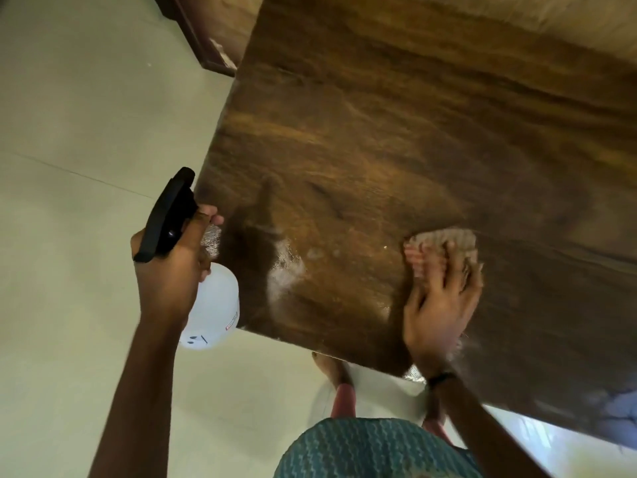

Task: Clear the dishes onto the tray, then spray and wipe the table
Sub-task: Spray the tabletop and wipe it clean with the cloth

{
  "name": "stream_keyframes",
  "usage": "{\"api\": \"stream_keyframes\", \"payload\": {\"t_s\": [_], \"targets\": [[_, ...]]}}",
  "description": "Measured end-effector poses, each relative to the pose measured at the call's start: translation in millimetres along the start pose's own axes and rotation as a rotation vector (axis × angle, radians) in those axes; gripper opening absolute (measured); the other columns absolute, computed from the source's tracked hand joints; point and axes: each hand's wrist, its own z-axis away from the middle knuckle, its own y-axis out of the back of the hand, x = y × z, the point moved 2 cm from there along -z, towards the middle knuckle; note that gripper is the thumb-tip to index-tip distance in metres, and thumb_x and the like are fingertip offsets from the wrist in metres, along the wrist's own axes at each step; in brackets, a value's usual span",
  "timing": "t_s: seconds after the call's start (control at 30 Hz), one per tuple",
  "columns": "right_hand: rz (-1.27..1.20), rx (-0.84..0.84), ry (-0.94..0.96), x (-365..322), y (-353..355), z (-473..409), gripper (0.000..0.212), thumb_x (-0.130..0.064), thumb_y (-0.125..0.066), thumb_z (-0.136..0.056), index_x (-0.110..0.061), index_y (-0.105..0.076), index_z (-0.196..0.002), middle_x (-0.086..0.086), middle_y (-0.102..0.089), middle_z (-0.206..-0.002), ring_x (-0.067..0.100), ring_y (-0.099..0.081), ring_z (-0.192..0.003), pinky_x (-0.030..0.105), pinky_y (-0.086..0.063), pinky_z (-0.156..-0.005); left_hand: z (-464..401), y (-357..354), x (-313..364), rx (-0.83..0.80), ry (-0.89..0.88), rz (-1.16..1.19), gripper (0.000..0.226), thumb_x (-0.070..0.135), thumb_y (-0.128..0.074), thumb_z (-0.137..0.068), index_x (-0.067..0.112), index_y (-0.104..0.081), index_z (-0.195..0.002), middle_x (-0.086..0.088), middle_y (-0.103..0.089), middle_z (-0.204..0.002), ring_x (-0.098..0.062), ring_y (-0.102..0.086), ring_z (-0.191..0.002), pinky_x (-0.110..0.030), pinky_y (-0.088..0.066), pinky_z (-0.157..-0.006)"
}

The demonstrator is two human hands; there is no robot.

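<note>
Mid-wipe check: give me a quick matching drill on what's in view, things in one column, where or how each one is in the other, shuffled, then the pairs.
Things:
1. spray bottle
2. cloth
3. wet patch
4. table

States:
A. dark brown wood grain
B. pressed flat under the right hand
C. whitish, near the table's left edge
D. gripped in the left hand, off the table's corner

Pairs: 1-D, 2-B, 3-C, 4-A

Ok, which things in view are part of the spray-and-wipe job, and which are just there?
In use:
- white plastic spray bottle with black trigger, gripped by left hand
- beige ribbed cloth, pressed under right hand
- dark wooden table, with a wet sprayed patch

Just there:
- dark wooden furniture base
- pale tiled floor
</note>
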Motion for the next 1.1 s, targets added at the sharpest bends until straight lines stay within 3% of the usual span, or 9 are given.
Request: {"api": "stream_keyframes", "payload": {"t_s": [0.23,0.37,0.43,0.57,0.7,0.8,0.9,1.0,1.1], "targets": [[-0.123,-0.099,0.026,-137,-44,32,0.061,-0.012,-0.061,-0.081,-0.029,-0.046,-0.138,0.005,-0.034,-0.153,0.039,-0.019,-0.142,0.067,-0.022,-0.108,1,21,-4,0.034,-0.02,-0.029,0.021,0.016,-0.06,-0.09,0.031,-0.068,-0.077,0.007,-0.066,-0.064,-0.011,-0.033,-0.033,-0.019,-0.034,-0.043],[-0.187,-0.287,0.438,-227,-72,33,0.056,-0.018,-0.059,-0.081,-0.034,-0.05,-0.134,0.005,-0.034,-0.152,0.04,-0.019,-0.14,0.063,-0.017,-0.112,-2,34,-3,0.064,-0.045,-0.036,0.04,0.016,-0.06,-0.089,0.052,-0.068,-0.074,0.006,-0.06,-0.063,-0.014,-0.036,-0.036,-0.021,-0.033,-0.044],[-0.143,-0.36,0.702,-248,-81,44,0.05,-0.032,-0.063,-0.082,-0.034,-0.054,-0.131,0.003,-0.038,-0.149,0.039,-0.019,-0.14,0.062,-0.021,-0.11,-3,40,-3,0.072,-0.058,-0.036,0.038,0.016,-0.06,-0.088,0.053,-0.067,-0.088,0.006,-0.062,-0.071,-0.019,-0.039,-0.042,-0.023,-0.032,-0.044],[-0.065,-0.449,1.083,-222,-74,61,0.052,-0.023,-0.064,-0.079,-0.026,-0.055,-0.13,0.002,-0.041,-0.148,0.037,-0.018,-0.142,0.056,-0.021,-0.111,-6,53,-4,0.051,-0.061,-0.1,0.032,0.017,-0.059,-0.088,0.033,-0.064,-0.115,0.004,-0.066,-0.077,-0.02,-0.034,-0.04,-0.02,-0.031,-0.04],[-0.007,-0.444,1.283,-152,-45,56,0.05,-0.023,-0.054,-0.084,-0.038,-0.051,-0.132,-0.003,-0.036,-0.152,0.031,-0.02,-0.143,0.05,-0.016,-0.116,-5,56,-1,0.051,-0.071,-0.101,0.029,0.019,-0.059,-0.09,0.044,-0.069,-0.081,0.011,-0.069,-0.076,-0.013,-0.034,-0.035,-0.023,-0.034,-0.048],[0.021,-0.404,1.155,-105,-34,37,0.062,-0.026,-0.063,-0.079,-0.039,-0.043,-0.136,-0.002,-0.035,-0.152,0.031,-0.023,-0.141,0.053,-0.017,-0.116,-7,54,0,0.077,-0.096,-0.1,0.027,0.021,-0.059,-0.091,0.041,-0.067,-0.075,0.014,-0.069,-0.074,-0.011,-0.036,-0.035,-0.025,-0.036,-0.051],[-0.063,-0.269,0.733,-91,-37,22,0.061,-0.019,-0.065,-0.08,-0.035,-0.046,-0.135,0.0,-0.039,-0.15,0.032,-0.025,-0.139,0.055,-0.017,-0.114,-9,47,0,0.107,-0.159,-0.112,0.025,0.024,-0.058,-0.092,0.044,-0.064,-0.078,0.017,-0.069,-0.078,-0.01,-0.039,-0.036,-0.021,-0.039,-0.049],[-0.096,-0.171,0.31,-130,-47,27,0.058,-0.02,-0.058,-0.081,-0.03,-0.047,-0.136,0.002,-0.041,-0.148,0.036,-0.026,-0.138,0.06,-0.021,-0.111,-11,38,-5,0.201,-0.196,-0.084,0.007,0.028,-0.059,-0.092,0.029,-0.065,-0.09,0.015,-0.068,-0.081,-0.01,-0.045,-0.038,-0.018,-0.041,-0.048],[-0.111,-0.221,0.02,-186,-55,36,0.051,-0.035,-0.046,-0.089,-0.028,-0.044,-0.14,0.007,-0.034,-0.152,0.039,-0.016,-0.139,0.063,-0.021,-0.107,-10,27,-11,0.278,-0.261,-0.071,0.029,0.035,-0.057,-0.09,0.01,-0.063,-0.103,0.004,-0.069,-0.091,-0.026,-0.058,-0.054,-0.035,-0.05,-0.059]]}}
